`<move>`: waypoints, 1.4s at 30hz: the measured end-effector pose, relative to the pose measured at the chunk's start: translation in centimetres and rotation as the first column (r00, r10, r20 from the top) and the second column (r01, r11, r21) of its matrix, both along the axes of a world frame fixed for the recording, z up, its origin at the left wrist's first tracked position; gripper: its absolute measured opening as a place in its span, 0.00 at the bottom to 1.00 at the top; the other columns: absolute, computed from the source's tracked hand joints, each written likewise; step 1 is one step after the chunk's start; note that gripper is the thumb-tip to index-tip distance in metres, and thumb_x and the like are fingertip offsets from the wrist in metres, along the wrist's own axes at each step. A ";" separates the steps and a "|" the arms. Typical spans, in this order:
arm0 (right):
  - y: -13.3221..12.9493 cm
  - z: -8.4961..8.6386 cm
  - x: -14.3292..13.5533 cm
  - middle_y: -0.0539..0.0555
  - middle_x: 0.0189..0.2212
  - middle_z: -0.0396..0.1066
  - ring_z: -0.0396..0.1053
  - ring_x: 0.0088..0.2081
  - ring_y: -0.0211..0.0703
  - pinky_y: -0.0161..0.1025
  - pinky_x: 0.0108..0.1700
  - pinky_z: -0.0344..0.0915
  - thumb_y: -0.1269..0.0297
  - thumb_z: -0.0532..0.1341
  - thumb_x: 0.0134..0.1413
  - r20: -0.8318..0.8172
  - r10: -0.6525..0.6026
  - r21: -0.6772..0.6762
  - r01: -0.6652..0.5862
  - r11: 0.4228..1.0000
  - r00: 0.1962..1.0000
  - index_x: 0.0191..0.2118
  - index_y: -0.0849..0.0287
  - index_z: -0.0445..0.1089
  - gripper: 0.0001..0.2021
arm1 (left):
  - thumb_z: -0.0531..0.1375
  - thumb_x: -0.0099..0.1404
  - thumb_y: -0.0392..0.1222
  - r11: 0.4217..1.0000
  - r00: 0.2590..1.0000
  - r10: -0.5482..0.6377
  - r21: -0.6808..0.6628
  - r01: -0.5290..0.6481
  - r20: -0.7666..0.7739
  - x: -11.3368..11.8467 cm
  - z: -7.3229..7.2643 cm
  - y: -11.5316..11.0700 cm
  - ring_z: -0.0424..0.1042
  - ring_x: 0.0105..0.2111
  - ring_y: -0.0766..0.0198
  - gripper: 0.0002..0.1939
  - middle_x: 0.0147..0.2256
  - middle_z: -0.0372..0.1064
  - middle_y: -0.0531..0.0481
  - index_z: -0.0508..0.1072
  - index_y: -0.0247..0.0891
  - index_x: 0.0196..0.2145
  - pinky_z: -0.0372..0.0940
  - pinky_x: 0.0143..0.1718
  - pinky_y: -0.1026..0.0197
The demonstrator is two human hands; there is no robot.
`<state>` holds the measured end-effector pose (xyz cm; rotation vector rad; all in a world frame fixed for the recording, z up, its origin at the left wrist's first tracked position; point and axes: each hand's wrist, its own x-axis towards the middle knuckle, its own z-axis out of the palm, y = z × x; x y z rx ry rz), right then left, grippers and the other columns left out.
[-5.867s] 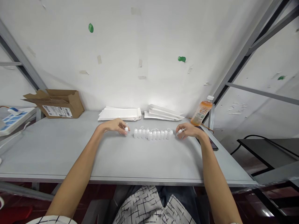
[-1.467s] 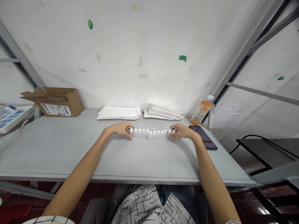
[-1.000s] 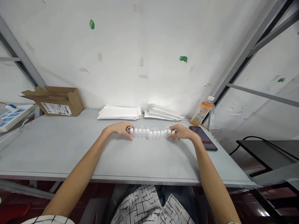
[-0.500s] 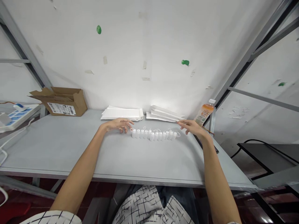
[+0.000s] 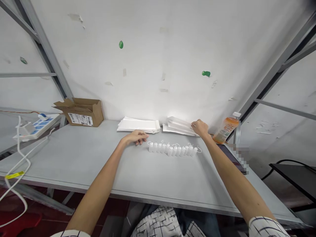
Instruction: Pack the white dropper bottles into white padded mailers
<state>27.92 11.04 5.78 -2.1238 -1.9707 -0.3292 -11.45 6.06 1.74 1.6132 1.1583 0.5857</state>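
Note:
Several small white squeeze bottles (image 5: 174, 150), each with a looped cap strap, stand in two uneven rows on the grey table. My left hand (image 5: 135, 137) rests just left of the rows, fingers loosely bent and apart, holding nothing. Behind the bottles, my right hand (image 5: 200, 127) pinches the right end of a stack of flat white packets (image 5: 179, 125); its fingertips partly hide that end. A second pile of flat white packets (image 5: 138, 124) lies behind my left hand, untouched.
An open cardboard box (image 5: 85, 113) sits at the back left, near a power strip (image 5: 39, 126) and white cables (image 5: 23, 158). On the right stand an orange drink bottle (image 5: 226, 127) and, lying flat, a dark tablet-like device (image 5: 230, 158). Metal frame posts flank the table (image 5: 158, 184).
My right hand has moved back from beside the bottles onto the right stack and closed at its end. My left hand stays near the bottles. The view has shifted left.

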 end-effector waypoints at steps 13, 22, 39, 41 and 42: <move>-7.6 1.9 -6.5 0.60 0.33 0.71 0.63 0.32 0.42 0.37 0.29 0.52 0.74 0.48 0.65 0.258 0.361 0.424 -0.440 0.792 0.896 0.46 0.60 0.76 0.18 | 0.61 0.64 0.59 0.452 0.858 0.491 0.886 -0.105 -0.149 4.3 8.3 -4.2 0.65 0.54 0.51 0.23 0.52 0.69 0.44 0.75 0.43 0.50 0.59 0.55 0.52; -9.5 1.7 -9.4 0.56 0.23 0.68 0.64 0.27 0.41 0.38 0.30 0.56 0.69 0.47 0.68 0.071 0.486 0.379 -0.474 0.794 0.871 0.52 0.58 0.76 0.21 | 0.67 0.54 0.57 0.666 0.660 0.300 0.646 0.372 -0.689 10.8 11.1 -3.7 0.62 0.58 0.38 0.57 0.57 0.63 0.30 0.41 0.38 0.71 0.54 0.56 0.40; -10.9 2.1 -7.5 0.60 0.38 0.74 0.70 0.31 0.43 0.38 0.36 0.64 0.55 0.50 0.63 -0.481 0.448 0.634 -0.054 0.772 0.754 0.46 0.59 0.76 0.20 | 0.57 0.55 0.31 0.354 0.542 0.602 0.805 0.476 -0.586 10.7 11.3 -2.8 0.65 0.47 0.47 0.31 0.48 0.67 0.34 0.65 0.33 0.58 0.56 0.46 0.48; -10.4 1.8 -6.6 0.61 0.41 0.74 0.72 0.36 0.46 0.40 0.39 0.66 0.56 0.50 0.62 -0.596 0.403 0.604 0.058 0.795 0.694 0.44 0.58 0.76 0.19 | 0.57 0.55 0.29 0.325 0.522 0.606 0.786 0.527 -0.600 10.8 11.3 -2.9 0.65 0.46 0.47 0.31 0.47 0.67 0.33 0.65 0.32 0.58 0.55 0.46 0.48; -10.1 1.6 -6.2 0.61 0.43 0.74 0.72 0.38 0.47 0.41 0.41 0.66 0.55 0.51 0.61 -0.654 0.384 0.568 0.087 0.819 0.652 0.43 0.58 0.75 0.19 | 0.57 0.55 0.29 0.304 0.513 0.610 0.776 0.553 -0.604 11.0 11.5 -3.0 0.65 0.46 0.47 0.31 0.47 0.67 0.32 0.65 0.31 0.57 0.55 0.46 0.48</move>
